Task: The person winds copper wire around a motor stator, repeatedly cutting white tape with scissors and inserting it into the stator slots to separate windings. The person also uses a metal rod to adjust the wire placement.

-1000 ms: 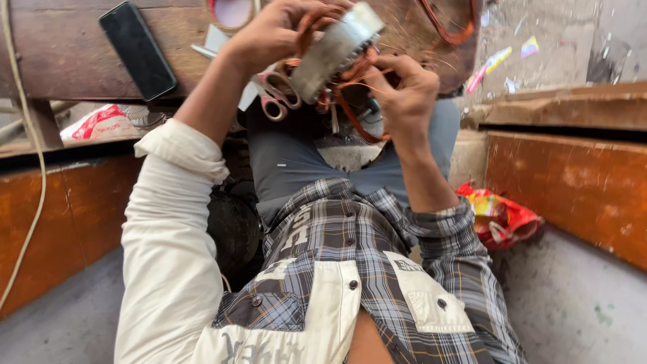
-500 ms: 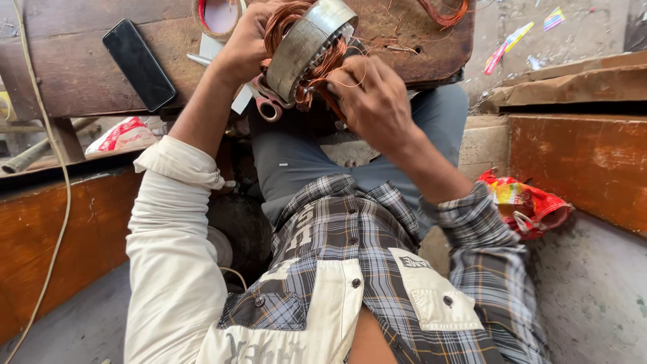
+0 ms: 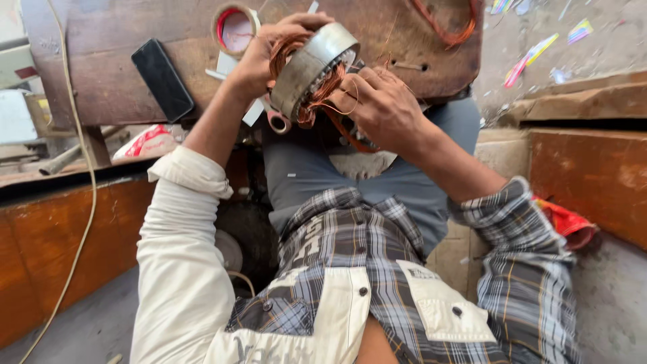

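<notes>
The left hand [image 3: 259, 64] is wrapped around the far side of a round metal motor ring [image 3: 311, 67], and the ring is held up on its edge over the lap, just in front of the wooden board [image 3: 101, 81]. The right hand [image 3: 381, 108] is pressed against the near side of the ring, with its fingers curled into the copper wire [image 3: 323, 84] that is wound inside — whether a strand is pinched or only touched cannot be told.

The ring is judged to be heavy and hard, so it is best gripped by its smooth outer band. The copper wire is thin and bendy, and it could be kinked or scratched if it is pulled hard.

A black phone [image 3: 162, 79] is laid on the board to the left, and a roll of tape [image 3: 234, 28] is seen just beyond the left hand. The handles of a pair of scissors [image 3: 278, 121] are poking out under the ring — the blades are hidden. The fingertips of the left hand are hidden behind the ring too.
</notes>
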